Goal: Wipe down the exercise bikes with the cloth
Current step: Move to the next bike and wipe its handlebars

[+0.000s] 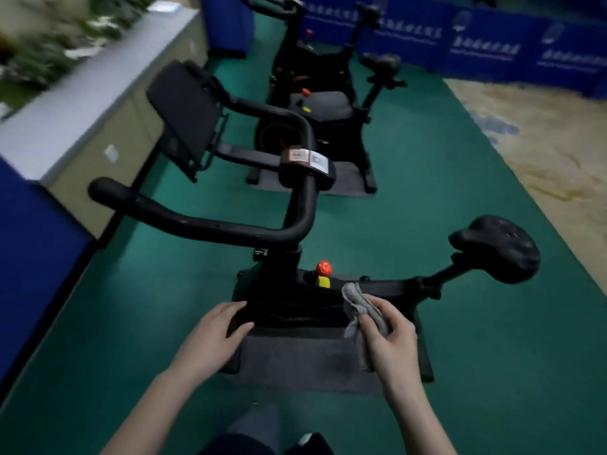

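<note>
While the right hand (387, 333) grips a cloth (356, 303), the open left hand (213, 336) hovers over green flooring (427, 159).

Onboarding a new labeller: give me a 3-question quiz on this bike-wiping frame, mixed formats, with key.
1. Multiple choice: which hand holds the grey cloth? A) left hand B) right hand C) neither
2. True or false: the left hand rests on the nearest bike's frame with no cloth in it.
3. Fill in: the knob on top of the nearest bike's frame, just beyond the cloth, is coloured ____.

Key: 1 B, the right hand grips it. 2 true. 3 red.
</note>
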A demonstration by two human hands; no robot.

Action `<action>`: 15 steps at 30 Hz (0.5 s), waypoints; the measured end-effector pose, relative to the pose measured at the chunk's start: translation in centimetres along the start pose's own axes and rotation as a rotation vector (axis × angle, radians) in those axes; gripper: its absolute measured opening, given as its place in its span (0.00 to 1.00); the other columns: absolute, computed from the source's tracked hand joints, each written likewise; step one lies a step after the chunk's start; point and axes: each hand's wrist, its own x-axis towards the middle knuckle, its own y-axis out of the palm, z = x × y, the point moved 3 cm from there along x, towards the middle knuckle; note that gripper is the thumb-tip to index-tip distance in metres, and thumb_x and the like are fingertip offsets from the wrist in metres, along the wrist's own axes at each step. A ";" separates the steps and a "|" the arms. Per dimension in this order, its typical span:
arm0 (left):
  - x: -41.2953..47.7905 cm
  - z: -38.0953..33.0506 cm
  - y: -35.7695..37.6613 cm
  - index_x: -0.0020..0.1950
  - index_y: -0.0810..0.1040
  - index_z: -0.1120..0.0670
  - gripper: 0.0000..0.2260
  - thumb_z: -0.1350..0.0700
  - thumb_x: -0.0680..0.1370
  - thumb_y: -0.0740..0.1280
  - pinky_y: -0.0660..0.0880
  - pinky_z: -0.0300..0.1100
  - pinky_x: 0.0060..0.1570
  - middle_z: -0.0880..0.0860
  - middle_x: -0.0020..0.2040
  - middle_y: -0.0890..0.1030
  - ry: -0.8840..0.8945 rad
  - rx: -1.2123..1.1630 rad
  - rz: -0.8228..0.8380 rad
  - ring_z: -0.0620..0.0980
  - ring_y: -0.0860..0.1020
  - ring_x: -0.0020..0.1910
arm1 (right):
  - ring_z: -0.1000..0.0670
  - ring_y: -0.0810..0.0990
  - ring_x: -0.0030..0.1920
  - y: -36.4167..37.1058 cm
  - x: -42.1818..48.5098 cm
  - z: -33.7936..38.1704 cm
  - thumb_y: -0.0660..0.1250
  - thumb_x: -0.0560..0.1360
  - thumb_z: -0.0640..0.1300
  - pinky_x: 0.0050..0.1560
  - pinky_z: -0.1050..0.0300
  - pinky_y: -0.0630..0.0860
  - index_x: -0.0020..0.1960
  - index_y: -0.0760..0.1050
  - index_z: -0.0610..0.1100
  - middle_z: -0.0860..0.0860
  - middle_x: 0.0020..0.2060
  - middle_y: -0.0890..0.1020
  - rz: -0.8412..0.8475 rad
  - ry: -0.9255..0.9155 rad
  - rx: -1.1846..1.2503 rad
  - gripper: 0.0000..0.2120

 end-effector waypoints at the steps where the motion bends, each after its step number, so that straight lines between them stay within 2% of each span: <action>1: -0.3 0.3 -0.6 0.74 0.63 0.50 0.24 0.44 0.79 0.59 0.57 0.33 0.65 0.47 0.72 0.66 -0.034 -0.011 -0.035 0.44 0.64 0.70 | 0.62 0.81 0.45 0.5 0.6 0.6 0.66 0.73 0.30 0.49 0.71 0.74 0.46 0.79 0.53 0.58 0.42 0.85 0.031 -0.023 0.005 0.17; 4: -1.0 1.3 -2.4 0.74 0.63 0.50 0.24 0.44 0.79 0.59 0.58 0.35 0.67 0.47 0.72 0.66 -0.129 -0.058 -0.132 0.45 0.64 0.70 | 0.57 0.82 0.50 2.4 2.5 2.9 0.68 0.73 0.33 0.54 0.63 0.76 0.48 0.80 0.52 0.57 0.45 0.85 0.127 -0.101 0.017 0.14; 6: -1.5 2.2 -3.7 0.74 0.64 0.49 0.24 0.44 0.79 0.59 0.59 0.37 0.67 0.47 0.71 0.67 -0.182 -0.095 -0.200 0.45 0.65 0.69 | 0.56 0.82 0.50 4.0 3.7 5.0 0.69 0.73 0.35 0.53 0.63 0.76 0.48 0.80 0.51 0.57 0.45 0.85 0.199 -0.165 0.022 0.11; 11: -0.9 3.7 -7.9 0.71 0.67 0.48 0.22 0.45 0.78 0.61 0.64 0.38 0.65 0.46 0.68 0.71 -0.257 -0.186 -0.401 0.44 0.69 0.65 | 0.59 0.81 0.49 9.0 6.7 10.8 0.68 0.74 0.34 0.49 0.68 0.74 0.51 0.81 0.50 0.58 0.46 0.84 0.364 -0.338 0.025 0.13; 15: 0.3 3.3 -11.9 0.69 0.71 0.50 0.20 0.48 0.78 0.63 0.67 0.40 0.65 0.44 0.63 0.74 -0.234 -0.277 -0.600 0.39 0.71 0.61 | 0.55 0.81 0.51 13.8 8.8 14.2 0.65 0.72 0.40 0.51 0.62 0.75 0.53 0.80 0.50 0.55 0.47 0.83 0.492 -0.498 -0.011 0.11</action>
